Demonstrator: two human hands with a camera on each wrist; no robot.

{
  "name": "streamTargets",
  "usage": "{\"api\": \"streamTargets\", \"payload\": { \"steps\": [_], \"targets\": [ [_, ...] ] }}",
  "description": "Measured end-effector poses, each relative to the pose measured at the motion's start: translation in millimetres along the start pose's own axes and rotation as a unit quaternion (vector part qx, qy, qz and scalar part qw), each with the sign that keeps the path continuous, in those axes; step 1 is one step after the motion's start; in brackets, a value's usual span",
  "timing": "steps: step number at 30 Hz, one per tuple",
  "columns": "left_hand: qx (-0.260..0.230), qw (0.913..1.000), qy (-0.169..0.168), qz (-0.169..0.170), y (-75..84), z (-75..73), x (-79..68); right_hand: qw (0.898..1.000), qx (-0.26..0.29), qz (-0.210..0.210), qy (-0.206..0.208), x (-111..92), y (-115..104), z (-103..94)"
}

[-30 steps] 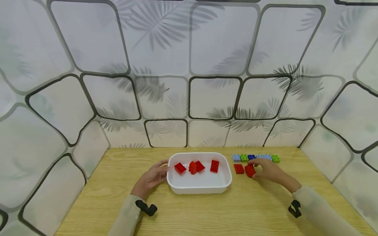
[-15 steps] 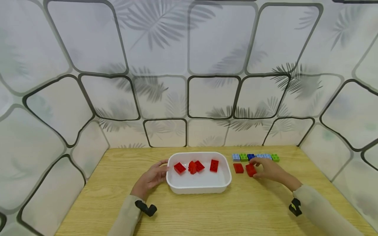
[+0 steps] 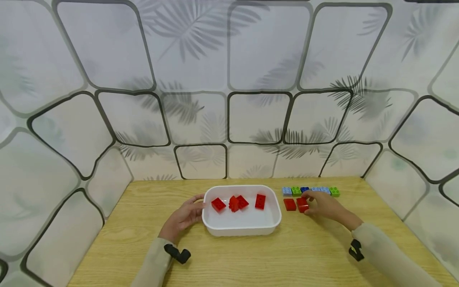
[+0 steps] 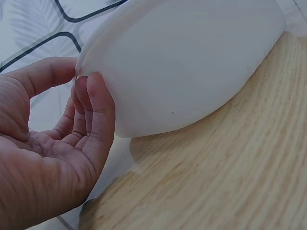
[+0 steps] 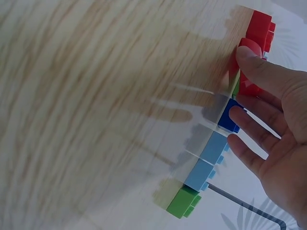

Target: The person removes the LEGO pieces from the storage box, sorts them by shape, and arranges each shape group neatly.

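My left hand [image 3: 183, 217] pinches the left rim of a white plastic tub [image 3: 244, 231], thumb at the edge and fingers curled against the outer wall [image 4: 168, 62]. Several red toy bricks lie in the tub, among them one at its right end [image 3: 260, 201]. Over the table to the right, my right hand [image 3: 324, 205] holds a curved-topped red brick [image 3: 302, 205] between thumb and fingers. Another red brick [image 3: 289, 205] sits just left of it. In the right wrist view the held brick [image 5: 249, 81] partly hides a green one behind.
Behind the right hand runs a row of bricks: light blue [image 3: 287, 191], green [image 3: 296, 191], dark blue [image 5: 229, 116], two more light blue, and green [image 3: 334, 192] at the right end. A patterned wall covering [image 3: 201, 159] closes off the table's [image 3: 229, 259] back and sides.
The right hand has shifted the red brick slightly left, closer to the other red brick, and turned it straighter. My left hand and the tub stay in place.
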State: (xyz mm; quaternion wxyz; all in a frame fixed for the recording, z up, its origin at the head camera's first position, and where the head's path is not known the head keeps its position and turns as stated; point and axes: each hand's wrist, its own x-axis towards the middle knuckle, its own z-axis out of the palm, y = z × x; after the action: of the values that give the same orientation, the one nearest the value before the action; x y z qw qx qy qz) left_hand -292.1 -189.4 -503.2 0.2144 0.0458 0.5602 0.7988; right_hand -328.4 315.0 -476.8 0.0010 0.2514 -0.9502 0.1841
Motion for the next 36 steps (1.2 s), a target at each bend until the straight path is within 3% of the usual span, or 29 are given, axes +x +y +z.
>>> {"api": "streamTargets", "payload": {
  "steps": [31,36],
  "targets": [
    [-0.008,0.9999,-0.009,0.005,0.9,1.2,0.2,0.999,0.018,0.029,-0.014,6.2,0.1,3.4],
    [-0.008,1.0000,0.000,0.000,0.9,0.9,0.7,1.000,0.015,0.018,-0.008,5.3,1.0,1.8]
  ]
}}
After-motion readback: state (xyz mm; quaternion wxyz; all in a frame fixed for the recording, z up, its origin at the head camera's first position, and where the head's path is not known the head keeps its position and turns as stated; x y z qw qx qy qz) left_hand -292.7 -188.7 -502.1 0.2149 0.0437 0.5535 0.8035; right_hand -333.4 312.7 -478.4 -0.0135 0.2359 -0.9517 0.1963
